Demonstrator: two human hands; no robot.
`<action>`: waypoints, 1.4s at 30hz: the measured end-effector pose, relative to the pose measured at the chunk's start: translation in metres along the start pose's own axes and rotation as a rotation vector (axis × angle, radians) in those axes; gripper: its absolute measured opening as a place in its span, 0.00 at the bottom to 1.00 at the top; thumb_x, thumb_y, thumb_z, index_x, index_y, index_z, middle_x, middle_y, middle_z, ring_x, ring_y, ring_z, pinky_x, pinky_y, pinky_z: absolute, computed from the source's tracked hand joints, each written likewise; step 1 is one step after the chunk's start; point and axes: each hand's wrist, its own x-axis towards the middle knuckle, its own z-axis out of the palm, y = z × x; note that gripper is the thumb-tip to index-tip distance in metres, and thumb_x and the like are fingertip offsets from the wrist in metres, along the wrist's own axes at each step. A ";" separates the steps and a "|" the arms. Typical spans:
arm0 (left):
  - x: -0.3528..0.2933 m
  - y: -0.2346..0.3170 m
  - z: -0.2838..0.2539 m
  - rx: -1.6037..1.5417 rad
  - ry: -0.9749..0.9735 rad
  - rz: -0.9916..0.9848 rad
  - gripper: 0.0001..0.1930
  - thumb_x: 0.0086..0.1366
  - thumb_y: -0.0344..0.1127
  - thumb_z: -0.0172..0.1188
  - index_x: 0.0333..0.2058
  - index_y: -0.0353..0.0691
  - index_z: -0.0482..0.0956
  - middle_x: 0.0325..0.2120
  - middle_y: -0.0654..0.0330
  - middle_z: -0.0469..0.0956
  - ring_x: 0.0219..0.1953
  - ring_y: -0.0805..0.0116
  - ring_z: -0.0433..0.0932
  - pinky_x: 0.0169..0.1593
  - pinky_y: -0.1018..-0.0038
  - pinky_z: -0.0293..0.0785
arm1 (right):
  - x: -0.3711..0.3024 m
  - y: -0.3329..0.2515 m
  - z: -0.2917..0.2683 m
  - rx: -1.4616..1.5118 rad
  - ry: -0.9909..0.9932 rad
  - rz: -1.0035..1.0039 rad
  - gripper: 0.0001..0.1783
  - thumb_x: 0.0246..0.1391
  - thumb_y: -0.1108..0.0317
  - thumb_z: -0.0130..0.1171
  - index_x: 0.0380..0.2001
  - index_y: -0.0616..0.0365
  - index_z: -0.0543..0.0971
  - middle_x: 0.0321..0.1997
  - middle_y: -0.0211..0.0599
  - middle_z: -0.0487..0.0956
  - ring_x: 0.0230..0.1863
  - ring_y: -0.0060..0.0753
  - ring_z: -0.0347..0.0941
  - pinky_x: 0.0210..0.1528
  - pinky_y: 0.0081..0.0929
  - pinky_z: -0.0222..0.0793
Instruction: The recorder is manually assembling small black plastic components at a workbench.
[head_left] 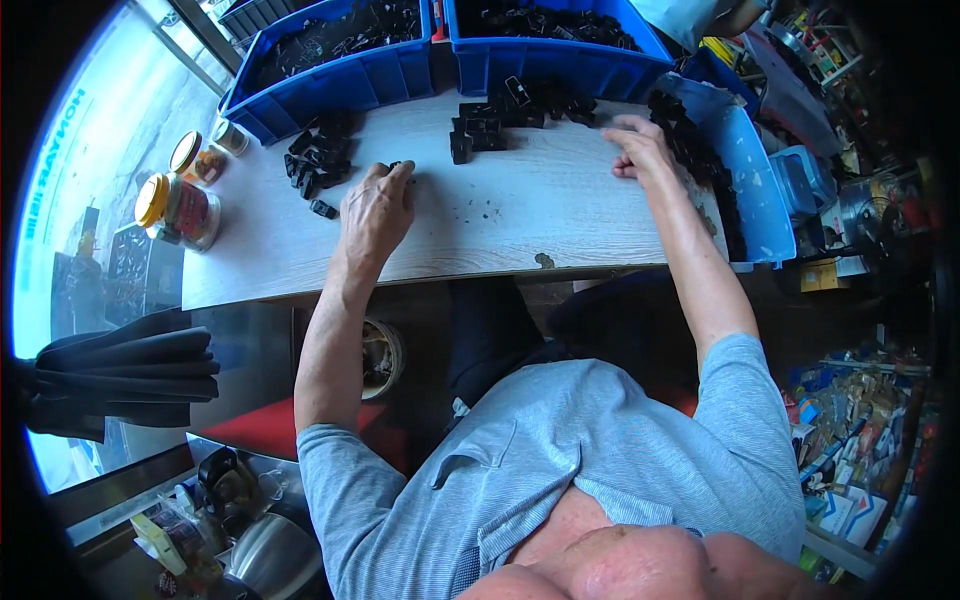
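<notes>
My left hand (378, 205) is closed at the left middle of the table, fingertips together on a small black part (396, 164) that is mostly hidden by the fingers. My right hand (643, 152) is over the right side of the table, fingers apart and pointing left, with nothing seen in them. A loose pile of small black blocky parts (318, 160) lies left of my left hand, one piece (323, 209) lying nearest me. Between my hands, farther back, more black parts (480, 130) sit close together in short rows.
Two blue bins (345, 92) of black parts line the table's far edge. A light blue bin (765, 200) stands along the right edge, black parts beside my right forearm. Jars with yellow lids (180, 210) stand at the left. Dark crumbs (487, 213) dot the pale table (560, 215).
</notes>
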 end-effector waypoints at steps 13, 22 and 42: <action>0.009 -0.007 0.001 -0.045 -0.130 -0.025 0.15 0.61 0.33 0.64 0.47 0.38 0.85 0.33 0.44 0.85 0.36 0.49 0.85 0.44 0.60 0.81 | -0.003 -0.007 0.021 -0.319 -0.057 -0.045 0.20 0.50 0.57 0.74 0.40 0.58 0.84 0.26 0.34 0.80 0.16 0.22 0.71 0.16 0.23 0.73; -0.002 0.003 0.014 0.054 0.045 0.056 0.15 0.60 0.32 0.66 0.47 0.41 0.83 0.41 0.54 0.84 0.45 0.52 0.80 0.49 0.61 0.78 | -0.047 -0.007 0.015 -0.323 -0.246 0.007 0.20 0.51 0.57 0.73 0.41 0.57 0.81 0.17 0.27 0.73 0.11 0.18 0.67 0.13 0.22 0.69; 0.005 0.078 0.048 -0.435 0.169 0.103 0.13 0.65 0.30 0.64 0.48 0.39 0.83 0.38 0.52 0.85 0.36 0.55 0.85 0.41 0.66 0.82 | -0.045 -0.009 0.025 -0.432 -0.278 -0.153 0.26 0.51 0.62 0.71 0.53 0.57 0.78 0.16 0.26 0.70 0.11 0.18 0.65 0.11 0.21 0.63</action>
